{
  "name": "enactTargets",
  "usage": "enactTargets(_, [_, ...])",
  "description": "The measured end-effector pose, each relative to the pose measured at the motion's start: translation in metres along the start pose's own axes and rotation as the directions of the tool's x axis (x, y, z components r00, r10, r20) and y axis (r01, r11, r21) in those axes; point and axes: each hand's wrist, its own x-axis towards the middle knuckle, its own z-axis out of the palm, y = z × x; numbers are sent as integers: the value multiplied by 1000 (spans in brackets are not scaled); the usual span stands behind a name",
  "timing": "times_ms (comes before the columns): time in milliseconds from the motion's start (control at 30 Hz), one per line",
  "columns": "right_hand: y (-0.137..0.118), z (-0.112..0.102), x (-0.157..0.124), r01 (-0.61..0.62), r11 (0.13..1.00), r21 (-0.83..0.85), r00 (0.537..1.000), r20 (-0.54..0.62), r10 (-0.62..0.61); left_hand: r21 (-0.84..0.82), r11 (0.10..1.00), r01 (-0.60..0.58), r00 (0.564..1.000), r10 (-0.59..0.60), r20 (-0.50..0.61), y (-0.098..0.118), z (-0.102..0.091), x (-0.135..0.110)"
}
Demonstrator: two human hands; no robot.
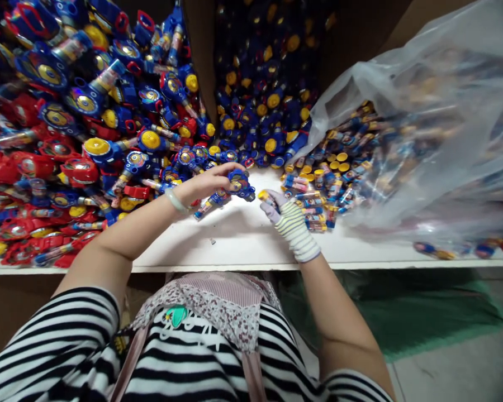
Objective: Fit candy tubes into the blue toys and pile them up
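My bare left hand (212,180), with a pale bangle on the wrist, is closed on a blue toy (238,184) with a round head and a thin tube handle that slants down to the left. My right hand (283,215) wears a striped knit glove and pinches a small yellow-capped tube (265,196) just right of the toy. Both hands hover over the white table (235,240) near its front edge.
A large heap of red and blue toys (67,139) fills the left. A cardboard box of blue and yellow parts (264,100) stands behind. A clear plastic bag (423,123) spills small capped tubes (322,190) at the right. Green cloth lies under the table.
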Motion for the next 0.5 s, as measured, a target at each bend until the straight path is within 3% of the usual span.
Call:
enactTargets(67, [-11,3,-2,19,999,-41,997,77,-15,-144,989,10,998,-19,-62,-10,9,-12])
enactTargets(133, [-18,7,-7,19,995,-99,997,78,-11,-225,974,-28,987,-8,-158,-21,19,-16])
enactTargets(333, [-30,9,-19,52,953,-298,996,86,-27,-216,974,-73,947,0,-322,-39,40,-14])
enactTargets(400, [-35,7,-21,73,921,-382,995,97,-38,-163,984,-69,949,15,-314,-37,40,-16])
enactTargets(500, [-42,7,-27,114,905,-409,984,169,-48,1,1000,-28,986,28,-167,-31,36,-22])
